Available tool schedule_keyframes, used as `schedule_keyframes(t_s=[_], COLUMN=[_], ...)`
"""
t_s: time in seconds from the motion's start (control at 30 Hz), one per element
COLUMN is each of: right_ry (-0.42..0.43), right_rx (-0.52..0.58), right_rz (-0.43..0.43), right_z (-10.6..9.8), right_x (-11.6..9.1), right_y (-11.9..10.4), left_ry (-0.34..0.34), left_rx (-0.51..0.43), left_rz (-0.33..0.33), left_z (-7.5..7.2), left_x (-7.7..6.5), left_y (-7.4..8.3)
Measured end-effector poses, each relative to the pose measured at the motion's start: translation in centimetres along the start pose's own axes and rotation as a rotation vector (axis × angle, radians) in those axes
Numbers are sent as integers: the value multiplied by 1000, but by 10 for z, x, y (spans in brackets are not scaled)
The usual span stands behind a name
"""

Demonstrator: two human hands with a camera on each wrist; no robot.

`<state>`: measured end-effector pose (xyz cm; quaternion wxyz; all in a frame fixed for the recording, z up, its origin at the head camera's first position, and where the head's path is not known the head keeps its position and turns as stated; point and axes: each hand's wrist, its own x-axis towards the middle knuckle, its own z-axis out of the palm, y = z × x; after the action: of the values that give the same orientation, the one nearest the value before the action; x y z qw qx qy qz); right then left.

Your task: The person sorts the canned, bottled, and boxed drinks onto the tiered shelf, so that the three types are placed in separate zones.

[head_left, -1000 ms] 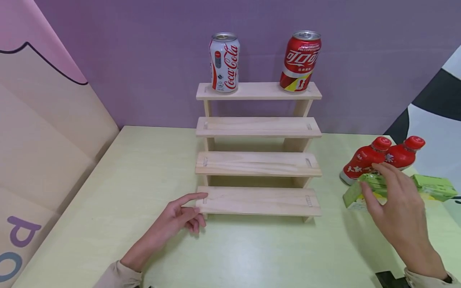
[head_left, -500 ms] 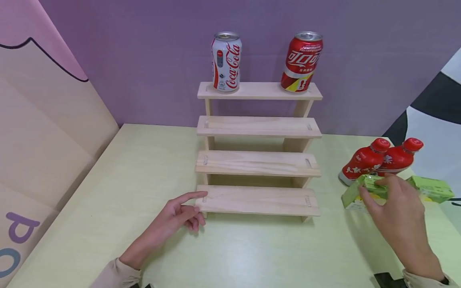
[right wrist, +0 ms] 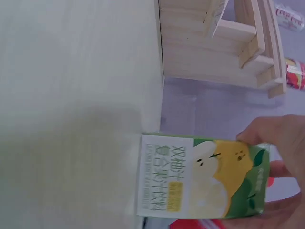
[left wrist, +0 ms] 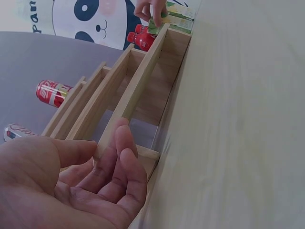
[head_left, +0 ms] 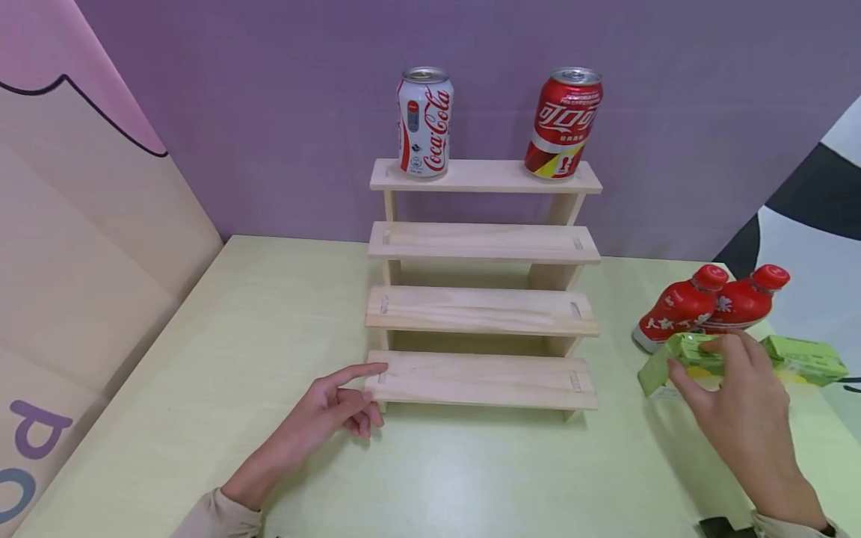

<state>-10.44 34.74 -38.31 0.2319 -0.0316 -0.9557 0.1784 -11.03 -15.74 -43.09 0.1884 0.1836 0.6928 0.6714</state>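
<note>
My left hand [head_left: 329, 411] pinches the left end of the lowest step of a wooden four-step display rack [head_left: 484, 377], index finger on top and thumb at the front edge. In the left wrist view, the thumb and curled fingers sit around the board's end. On the right, my right hand [head_left: 743, 426] grips the upper part of a green juice carton [right wrist: 205, 179] between thumb and fingers. The carton stands upright on the table, its printed front facing the right wrist camera. A second green juice carton [head_left: 807, 357] is just right of the hand.
Behind the cartons stand two red bottles [head_left: 679, 310] with red caps. The rack's top step bears a white Coca-Cola can [head_left: 425, 127] at left and a red cola can [head_left: 565, 127] at right. A purple backdrop [head_left: 289, 112] rises behind the pale table [head_left: 282, 314].
My right hand has come down slightly, and its fingers have closed onto the carton's top. The left hand keeps its place on the rack.
</note>
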Motion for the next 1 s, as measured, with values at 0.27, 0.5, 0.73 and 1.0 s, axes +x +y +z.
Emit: schedule_keyframes(t_s=[0.27, 0.5, 0.73, 1.0], right_ry=[24, 58, 49, 98], right_rx=[72, 147, 145, 173], right_rz=[41, 35, 54, 25], right_z=[3, 12, 10, 12], right_x=[-7, -2, -3, -3], right_y=[16, 18, 16, 14], left_ry=[-30, -28, -24, -23], left_rx=[-6, -4, 11, 5], left_rz=[26, 38, 22, 33], left_z=[0, 0, 0, -1], left_x=[2, 2, 5, 2], left_y=[-2, 0, 1, 0])
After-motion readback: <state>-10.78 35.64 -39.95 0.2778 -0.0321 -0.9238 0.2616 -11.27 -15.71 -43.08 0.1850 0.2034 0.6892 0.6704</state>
